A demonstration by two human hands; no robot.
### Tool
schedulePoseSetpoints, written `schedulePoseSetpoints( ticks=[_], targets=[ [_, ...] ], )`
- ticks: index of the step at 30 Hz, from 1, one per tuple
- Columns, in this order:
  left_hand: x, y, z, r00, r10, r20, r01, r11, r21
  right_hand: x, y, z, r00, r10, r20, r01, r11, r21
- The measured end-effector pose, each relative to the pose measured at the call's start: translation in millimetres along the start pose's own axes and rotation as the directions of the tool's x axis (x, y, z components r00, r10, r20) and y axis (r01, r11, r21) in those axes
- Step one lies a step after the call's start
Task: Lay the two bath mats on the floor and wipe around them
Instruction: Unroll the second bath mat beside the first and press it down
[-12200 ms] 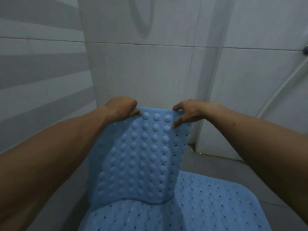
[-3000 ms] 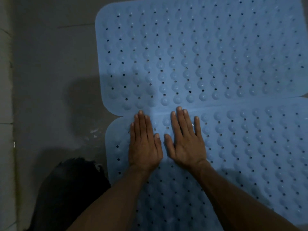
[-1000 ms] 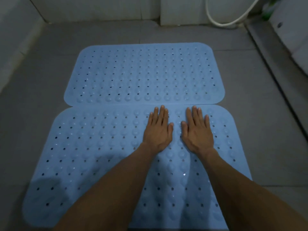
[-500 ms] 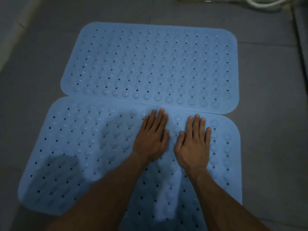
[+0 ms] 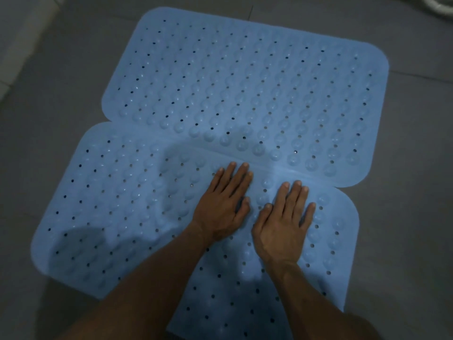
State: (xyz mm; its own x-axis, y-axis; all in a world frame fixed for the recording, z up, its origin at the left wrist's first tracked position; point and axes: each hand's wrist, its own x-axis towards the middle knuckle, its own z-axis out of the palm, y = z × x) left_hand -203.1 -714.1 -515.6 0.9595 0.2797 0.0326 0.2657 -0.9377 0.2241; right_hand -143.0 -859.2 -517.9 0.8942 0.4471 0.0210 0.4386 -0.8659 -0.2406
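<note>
Left hand (image 5: 224, 207) and right hand (image 5: 285, 220) lie flat, fingers spread, gripping nothing, on near mat (image 5: 117, 204). Forearms hide its near edge; far mat (image 5: 245, 89) edge-to-edge, overlap unclear.

Two mats lie flat on the floor (image 5: 416, 192), long edges touching: the far mat (image 5: 245, 82) at twelve o'clock, the near mat (image 5: 122, 204) at six. Left hand (image 5: 224, 207) and right hand (image 5: 282, 224) rest side by side on the near mat, fingertips by the seam.
</note>
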Motion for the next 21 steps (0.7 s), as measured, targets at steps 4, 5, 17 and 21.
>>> schedulePoseSetpoints(
  ticks=[4,5,17,21],
  targets=[
    [-0.1,-0.1,-0.4,1.000,0.002,-0.001,-0.002,1.000,-0.003,1.3,0.2,-0.3,1.000,-0.003,0.005,0.003,1.000,-0.009],
    [-0.7,-0.2,-0.4,1.000,0.005,0.000,-0.005,1.000,-0.003,1.1,0.1,-0.5,1.000,-0.003,0.002,0.003,1.000,-0.011],
    [-2.7,3.1,-3.0,1.000,0.014,-0.008,-0.014,1.000,-0.004,1.2,-4.1,-4.3,0.999,0.007,0.053,-0.005,0.999,-0.048],
    [-2.6,2.0,-1.5,1.000,0.007,-0.002,-0.007,1.000,-0.007,0.5,-4.5,-4.7,0.999,0.005,0.047,-0.003,0.999,-0.044]
  ],
)
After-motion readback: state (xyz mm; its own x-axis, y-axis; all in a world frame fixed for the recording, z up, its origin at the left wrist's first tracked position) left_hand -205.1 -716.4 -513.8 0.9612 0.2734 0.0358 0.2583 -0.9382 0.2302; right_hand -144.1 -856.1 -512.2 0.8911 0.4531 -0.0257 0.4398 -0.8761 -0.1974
